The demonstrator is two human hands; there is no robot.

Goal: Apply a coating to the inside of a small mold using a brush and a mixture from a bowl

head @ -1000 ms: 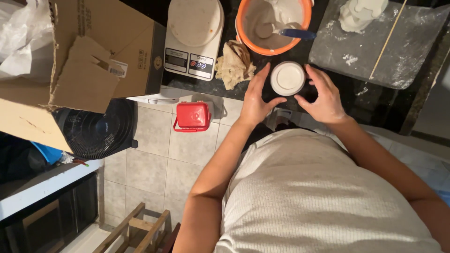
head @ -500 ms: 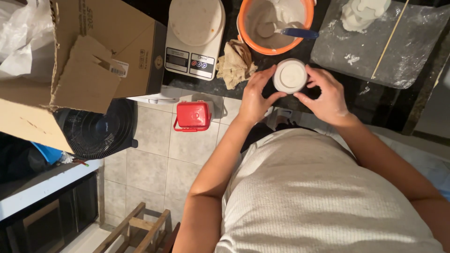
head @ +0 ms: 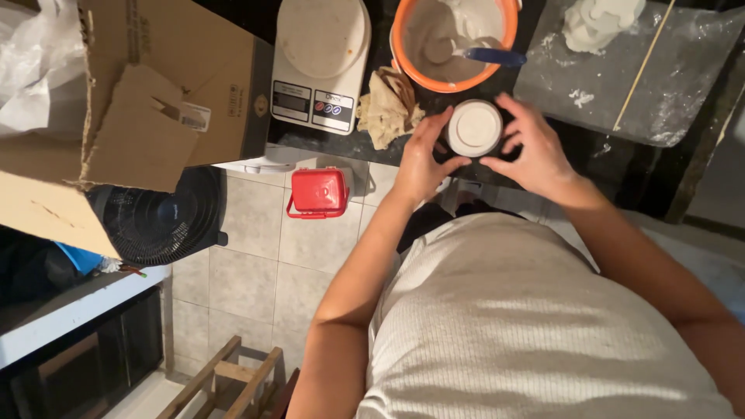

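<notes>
Both hands cup a small round white container [head: 475, 128] at the near edge of the dark surface [head: 372, 143]. The left hand [head: 423, 159] presses its fingers against the container's side at nine o'clock, and the right hand [head: 531, 151] curls around it from three o'clock, thumb beneath, fingers spread over the rim. At twelve o'clock from the container sits an orange bowl [head: 454, 39] with pale batter and a blue-handled spoon [head: 493, 56]. At ten o'clock lies a crumpled cloth [head: 388, 109], beyond it a white kitchen scale [head: 320, 62]. At two o'clock, a floured plastic sheet [head: 621, 85].
</notes>
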